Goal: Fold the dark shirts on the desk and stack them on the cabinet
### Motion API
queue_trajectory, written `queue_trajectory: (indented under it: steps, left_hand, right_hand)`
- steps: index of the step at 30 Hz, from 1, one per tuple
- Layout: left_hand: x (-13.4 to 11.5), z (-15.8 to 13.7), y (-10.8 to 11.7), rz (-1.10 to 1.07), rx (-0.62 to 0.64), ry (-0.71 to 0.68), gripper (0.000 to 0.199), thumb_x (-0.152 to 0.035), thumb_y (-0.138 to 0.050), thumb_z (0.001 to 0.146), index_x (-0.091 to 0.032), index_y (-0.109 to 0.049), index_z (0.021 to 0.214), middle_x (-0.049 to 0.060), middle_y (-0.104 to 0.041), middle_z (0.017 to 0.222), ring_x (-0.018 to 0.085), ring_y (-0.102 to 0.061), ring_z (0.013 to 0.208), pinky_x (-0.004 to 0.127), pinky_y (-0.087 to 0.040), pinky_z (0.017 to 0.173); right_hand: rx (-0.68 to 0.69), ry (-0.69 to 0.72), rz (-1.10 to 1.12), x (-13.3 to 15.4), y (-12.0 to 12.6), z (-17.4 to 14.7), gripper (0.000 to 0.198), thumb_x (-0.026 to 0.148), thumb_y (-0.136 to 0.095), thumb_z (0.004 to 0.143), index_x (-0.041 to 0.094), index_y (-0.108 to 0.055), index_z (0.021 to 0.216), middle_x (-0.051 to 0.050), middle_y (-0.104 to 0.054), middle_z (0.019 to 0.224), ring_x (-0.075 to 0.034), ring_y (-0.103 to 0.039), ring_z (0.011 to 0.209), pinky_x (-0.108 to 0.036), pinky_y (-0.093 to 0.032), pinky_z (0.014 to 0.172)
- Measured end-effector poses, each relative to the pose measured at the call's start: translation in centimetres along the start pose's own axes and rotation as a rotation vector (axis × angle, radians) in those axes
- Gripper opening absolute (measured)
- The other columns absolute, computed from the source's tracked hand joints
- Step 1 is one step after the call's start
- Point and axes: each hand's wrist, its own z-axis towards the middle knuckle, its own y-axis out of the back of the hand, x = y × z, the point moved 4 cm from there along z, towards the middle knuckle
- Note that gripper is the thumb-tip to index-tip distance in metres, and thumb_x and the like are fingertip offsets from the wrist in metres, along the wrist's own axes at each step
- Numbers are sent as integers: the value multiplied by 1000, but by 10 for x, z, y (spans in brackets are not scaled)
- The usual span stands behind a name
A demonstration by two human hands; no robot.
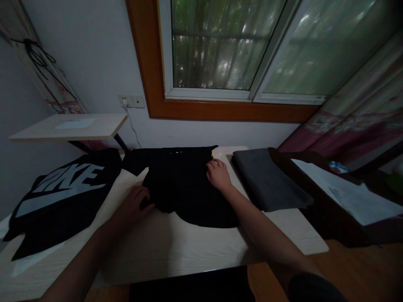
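Observation:
A black garment [185,188] lies laid out on the pale wooden table [141,256] in front of me. It is so dark that its folds and exact kind hardly show. At its left edge is my left hand [137,203], thumb and fingers apart, with dark cloth between them. My right hand [218,174] rests on the garment's upper right edge, its fingers slightly bent over the cloth. Just above those fingers shows a small yellow patch [212,154]. Neither hand lifts the cloth visibly.
Left, a black garment with large grey NIKE lettering [72,178] covers part of the table beneath a small raised shelf [72,128]. Folded grey cloth [270,180] lies at the right. Beyond it, a white sheet [346,191] rests on a dark surface. A window [220,54] is behind.

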Motion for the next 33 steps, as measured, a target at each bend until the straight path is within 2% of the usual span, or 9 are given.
queue_trajectory:
  steps: [4,7,9,11,14,18,22,29,33]
  left_hand:
    - [7,-19,1,-10,29,-8,21,-41,-69,87,-24,-60,96,10,-61,124,29,-55,119,48,-52,101]
    - [12,-17,-5,3,-5,-50,25,-31,-63,90,-26,-64,114,9,-60,133,28,-54,127,50,-48,108]
    - [15,-13,-10,18,-19,-47,28,-27,-59,91,-26,-65,119,9,-61,134,27,-56,126,49,-48,109]
    - [19,-11,-13,20,-29,-15,25,-28,-57,93,-25,-67,117,9,-65,127,26,-60,120,47,-50,106]
    - [25,-12,-12,1,-59,81,23,-34,-53,97,-23,-69,110,9,-70,113,25,-65,108,44,-53,99]
    - [31,-16,-6,-38,-101,197,29,-42,-49,100,-22,-69,108,8,-73,107,24,-69,99,41,-55,93]
    - [31,-16,-2,-44,-146,192,30,-43,-48,101,-23,-68,109,7,-73,107,24,-68,100,40,-55,92]
    - [2,-19,12,213,-399,-84,13,-25,-61,94,-21,-69,104,9,-67,100,24,-61,96,40,-53,87]
    - [-27,-21,9,343,-328,-305,8,-19,-68,90,-21,-70,97,7,-66,93,21,-58,87,38,-51,84]
  right_hand:
    - [31,158,136,43,20,-25,20,22,-50,97,20,-66,108,-12,-66,109,-28,-53,107,-39,-39,96]
    - [106,417,359,84,30,-52,16,24,-52,97,21,-65,104,-8,-65,101,-23,-55,97,-35,-41,89]
    - [162,533,463,102,32,-68,14,32,-58,96,22,-66,103,-5,-65,100,-21,-56,95,-34,-42,87]
    - [180,546,499,111,31,-78,25,44,-66,92,23,-66,104,-5,-65,104,-22,-55,98,-35,-42,86]
    - [159,494,505,111,27,-84,37,51,-75,84,23,-67,108,-8,-64,114,-25,-54,105,-37,-43,87]
    - [114,448,613,105,20,-83,13,30,-69,89,25,-71,101,-6,-66,110,-23,-57,102,-38,-43,89]
    - [99,335,973,93,14,-76,5,22,-65,89,22,-70,88,-4,-68,99,-19,-61,93,-37,-44,91]
    - [203,-185,1515,59,1,-66,19,40,-67,88,22,-67,85,-2,-66,95,-18,-60,90,-32,-44,86]
    - [233,-317,1592,55,0,-66,24,46,-71,83,23,-66,84,2,-62,83,-17,-56,80,-29,-42,79]
